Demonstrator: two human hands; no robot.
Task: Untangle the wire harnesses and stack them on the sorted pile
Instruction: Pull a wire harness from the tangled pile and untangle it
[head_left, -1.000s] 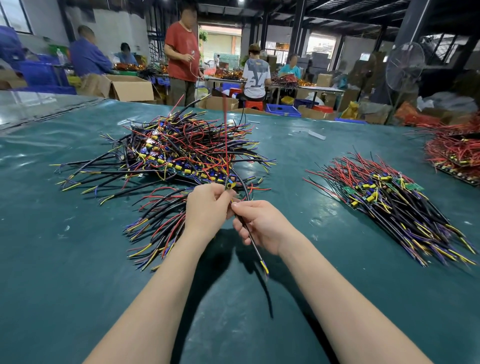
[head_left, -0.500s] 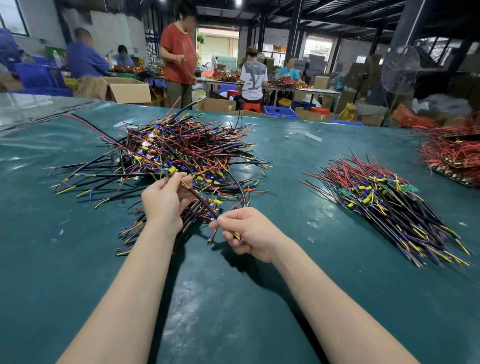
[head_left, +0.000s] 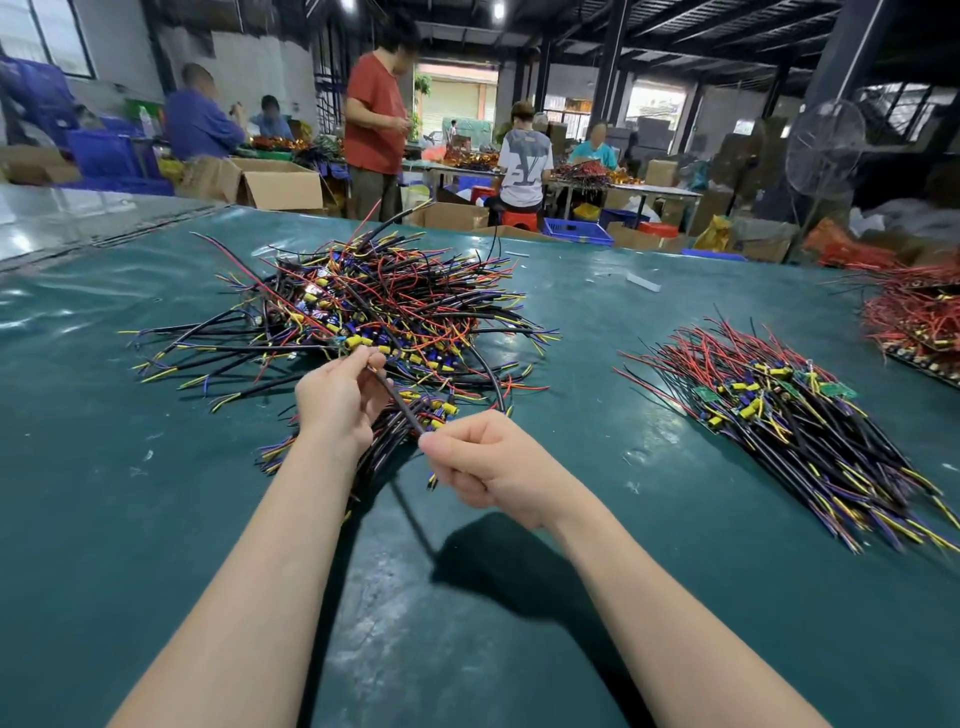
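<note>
Hands (head_left: 337, 402) (head_left: 488, 462) on half-buried harness (head_left: 401, 406)

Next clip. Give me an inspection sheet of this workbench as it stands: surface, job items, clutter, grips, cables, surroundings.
Surface: green mat, glossy, wrinkled at the far left.
Job's things: tangled pile ahead on the left; sorted pile on the right, wires lying roughly parallel; one black harness stretched between both hands.
Clutter: white scrap beyond the piles; red wire heap at the right edge.
Grips: left hand pinches the harness's upper end; right hand pinches its lower end.
Cables: nothing seen besides the harness wires.
Surroundings: workers behind, cardboard boxes, standing fan.
</note>
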